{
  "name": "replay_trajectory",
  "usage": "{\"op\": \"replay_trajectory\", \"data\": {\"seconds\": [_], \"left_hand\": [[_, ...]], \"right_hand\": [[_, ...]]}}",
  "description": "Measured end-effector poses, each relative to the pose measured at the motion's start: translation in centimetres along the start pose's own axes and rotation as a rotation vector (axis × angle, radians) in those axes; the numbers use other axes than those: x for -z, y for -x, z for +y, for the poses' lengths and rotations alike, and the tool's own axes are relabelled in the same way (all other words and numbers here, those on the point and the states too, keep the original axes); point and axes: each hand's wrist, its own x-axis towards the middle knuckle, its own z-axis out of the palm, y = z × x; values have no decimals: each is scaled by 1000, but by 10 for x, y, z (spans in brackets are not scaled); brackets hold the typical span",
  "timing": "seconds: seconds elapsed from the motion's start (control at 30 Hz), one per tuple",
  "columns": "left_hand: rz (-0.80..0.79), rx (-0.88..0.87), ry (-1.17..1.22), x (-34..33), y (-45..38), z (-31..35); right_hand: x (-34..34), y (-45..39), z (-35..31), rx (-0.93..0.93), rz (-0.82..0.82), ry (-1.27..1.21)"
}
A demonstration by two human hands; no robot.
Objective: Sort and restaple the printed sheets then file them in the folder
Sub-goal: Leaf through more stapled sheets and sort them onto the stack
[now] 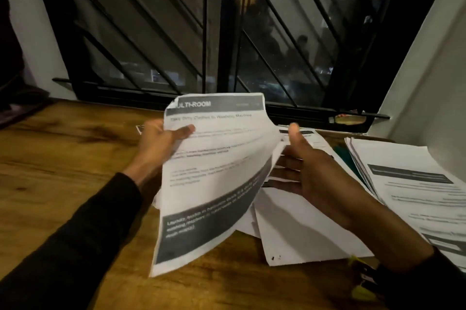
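Printed sheet point(216, 173), headed with a dark band reading "ULTI-ROOM" and bearing a second dark band low on the page, is raised above the wooden surface point(63, 153) in front of a barred window point(201, 32) that is dark outside. Of the two hands, the left hand point(161, 140) pinches the sheet at its upper left edge, thumb on the printed face and the fingers hidden behind the paper. The right hand point(310, 171) is at the sheet's right edge with its thumb raised and its fingers nearly straight, reaching in under or behind the curling edge; whether they actually clamp the paper I cannot tell. Both forearms wear dark sleeves point(75, 246).

Below the raised sheet lies a loose heap of white pages point(302, 229) on the surface, one of them showing small staple holes near its lower corner. To the right sits a thicker stack of printed sheets point(416, 196), fanned at its edges, with a strip of something dark green point(349, 158) showing between it and the heap. A small yellow and black object point(360, 274) lies near the right wrist, too blurred to identify.
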Motion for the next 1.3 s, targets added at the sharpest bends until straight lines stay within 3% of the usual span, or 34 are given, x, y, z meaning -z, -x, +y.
{"op": "replay_trajectory", "data": {"seconds": [0.07, 0.27, 0.33, 0.4, 0.47, 0.6, 0.77, 0.9, 1.07, 1.3], "left_hand": [[-46, -3, -23, -11, 6, -8], [-216, -9, -157, -17, 8, -25], [-80, -46, -190, -15, 6, -25], [208, -104, -314, -3, -3, -30], [370, -33, -467, 15, -15, -39], [282, 183, -657, 26, -27, -52], [218, 179, -430, 25, -39, -68], [227, 122, -78, 25, -35, -64], [192, 51, 18, 36, -36, -51], [174, 87, 168, 47, -33, -48]], "right_hand": [[9, -1, 0, -54, -18, -89], [29, -12, 37, -175, 64, 25], [31, -15, 47, -166, 156, 88], [37, -16, 51, -131, 230, 133], [48, -19, 52, -114, 307, 160], [65, -26, 62, -148, 369, 169], [67, -32, 73, -163, 367, 206], [69, -34, 77, -151, 376, 190], [70, -34, 78, -129, 361, 185], [72, -35, 80, -119, 344, 197]]}}
